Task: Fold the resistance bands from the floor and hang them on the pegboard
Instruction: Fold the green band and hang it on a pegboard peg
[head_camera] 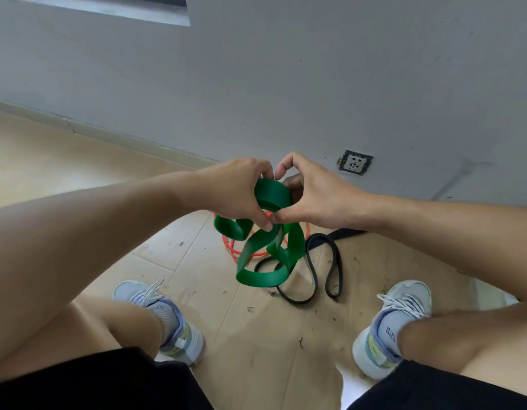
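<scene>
Green band (271,232) pinched by left hand (241,190) and right hand (312,193), its loops dangling

Soft even daylight, sharp, wide-angle edge distortion

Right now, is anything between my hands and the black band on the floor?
Yes: both the left hand and right hand hold the green band, whose loops hang directly above the black band and the orange band.
</scene>
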Demonstrator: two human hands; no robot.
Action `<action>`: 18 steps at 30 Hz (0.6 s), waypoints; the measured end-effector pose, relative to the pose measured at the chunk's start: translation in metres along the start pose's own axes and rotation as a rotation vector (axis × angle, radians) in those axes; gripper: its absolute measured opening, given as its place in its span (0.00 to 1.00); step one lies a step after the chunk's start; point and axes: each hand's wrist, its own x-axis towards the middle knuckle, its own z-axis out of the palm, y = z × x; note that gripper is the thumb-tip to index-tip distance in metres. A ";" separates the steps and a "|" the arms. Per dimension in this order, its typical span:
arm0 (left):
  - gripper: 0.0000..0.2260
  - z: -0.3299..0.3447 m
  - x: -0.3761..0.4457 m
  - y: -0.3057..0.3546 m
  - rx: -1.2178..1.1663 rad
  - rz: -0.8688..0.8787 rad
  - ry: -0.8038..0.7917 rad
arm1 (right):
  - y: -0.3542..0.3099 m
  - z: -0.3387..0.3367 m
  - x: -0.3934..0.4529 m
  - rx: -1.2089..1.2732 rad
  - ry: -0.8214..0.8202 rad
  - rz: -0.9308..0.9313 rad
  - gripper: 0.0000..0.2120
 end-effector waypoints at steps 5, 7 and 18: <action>0.17 -0.002 0.002 0.004 0.111 0.022 0.032 | 0.007 -0.004 0.001 -0.076 -0.096 0.042 0.32; 0.14 -0.005 0.002 0.004 0.083 0.006 0.045 | 0.012 -0.003 0.001 -0.203 -0.132 0.055 0.40; 0.10 -0.027 -0.007 -0.013 -0.340 -0.065 0.134 | 0.079 -0.003 0.000 -0.243 -0.343 0.270 0.08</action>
